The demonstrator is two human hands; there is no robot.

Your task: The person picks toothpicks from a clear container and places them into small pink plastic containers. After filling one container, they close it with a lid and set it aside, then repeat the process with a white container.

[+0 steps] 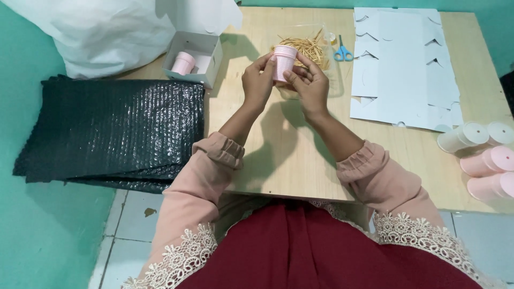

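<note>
Both hands hold a small pink ribbed cup (284,60) above a wooden board (284,155). My left hand (257,83) grips its left side and my right hand (310,85) holds its right side and base, fingers wrapped around it. Just behind the cup lies a clear bag of straw-coloured shredded filler (310,45). An open white cardboard box (194,56) at the left holds another pink cup (183,63).
Blue-handled scissors (343,52) lie by the filler. Flat white die-cut box sheets (401,69) cover the board's right part. White and pink cups (482,155) lie on their sides at the right edge. A stack of black bubble wrap (112,128) lies left, a white plastic bag (107,32) behind it.
</note>
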